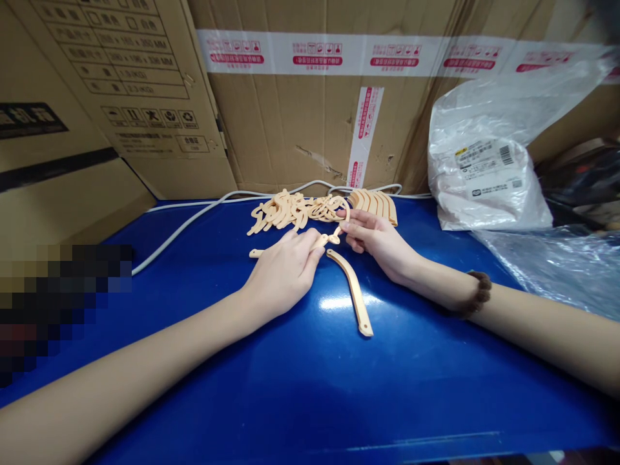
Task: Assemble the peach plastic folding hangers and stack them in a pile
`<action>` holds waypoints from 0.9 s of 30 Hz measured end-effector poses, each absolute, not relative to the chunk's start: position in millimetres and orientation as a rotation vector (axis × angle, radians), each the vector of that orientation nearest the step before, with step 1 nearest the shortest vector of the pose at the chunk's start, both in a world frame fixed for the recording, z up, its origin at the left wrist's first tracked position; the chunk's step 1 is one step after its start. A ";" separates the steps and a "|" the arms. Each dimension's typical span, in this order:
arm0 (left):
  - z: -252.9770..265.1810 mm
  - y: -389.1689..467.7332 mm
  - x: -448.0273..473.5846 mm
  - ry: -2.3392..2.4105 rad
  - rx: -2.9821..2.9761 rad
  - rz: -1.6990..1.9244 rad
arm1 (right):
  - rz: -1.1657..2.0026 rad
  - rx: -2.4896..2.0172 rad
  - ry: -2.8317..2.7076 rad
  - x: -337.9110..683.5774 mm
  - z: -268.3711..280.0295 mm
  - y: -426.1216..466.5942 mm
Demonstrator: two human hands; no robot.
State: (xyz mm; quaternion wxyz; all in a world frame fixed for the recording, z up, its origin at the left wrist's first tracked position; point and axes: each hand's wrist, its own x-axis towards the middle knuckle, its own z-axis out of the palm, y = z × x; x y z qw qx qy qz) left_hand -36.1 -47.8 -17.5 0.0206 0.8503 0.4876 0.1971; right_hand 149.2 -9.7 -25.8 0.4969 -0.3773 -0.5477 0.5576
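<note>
My left hand (285,271) is closed over a flat beige arm (255,254). One end with a hole sticks out to the left, and its rounded other end shows at the fingertips. Between thumb and fingers, my right hand (375,237) pinches a thin beige hook (347,210), whose round base (334,239) meets or nearly meets the tip of the arm. Whether the two are joined I cannot tell. Below the hands, a curved beige arm (353,290) with holes at its ends lies on the blue table (310,387).
Behind my hands lie a heap of beige pieces (285,210) and a row of curved beige arms (375,203). A white cable (194,223) runs along the back. Cardboard boxes (290,116) wall the far side. At right stand a white plastic bag (489,174) and clear film (547,265).
</note>
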 end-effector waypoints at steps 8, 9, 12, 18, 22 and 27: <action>-18.8 -47.4 -36.7 1.486 2.619 0.643 | 1.366 -0.933 -1.273 148.7 -23.6 -10.8; -18.8 -47.4 -36.8 1.483 2.617 0.648 | 1.368 -0.938 -1.268 148.5 -23.0 -11.1; -18.9 -47.6 -37.1 1.469 2.600 0.663 | 1.377 -0.942 -1.259 148.0 -21.9 -11.7; -18.8 -46.6 -37.8 1.397 2.544 0.694 | 1.399 -0.925 -1.264 150.1 -23.6 -9.5; -18.4 -46.1 -37.4 1.318 2.524 0.709 | 1.441 -0.899 -1.282 152.6 -25.5 -7.5; -18.1 -46.4 -37.1 1.248 2.521 0.702 | 1.465 -0.871 -1.319 153.9 -25.4 -7.0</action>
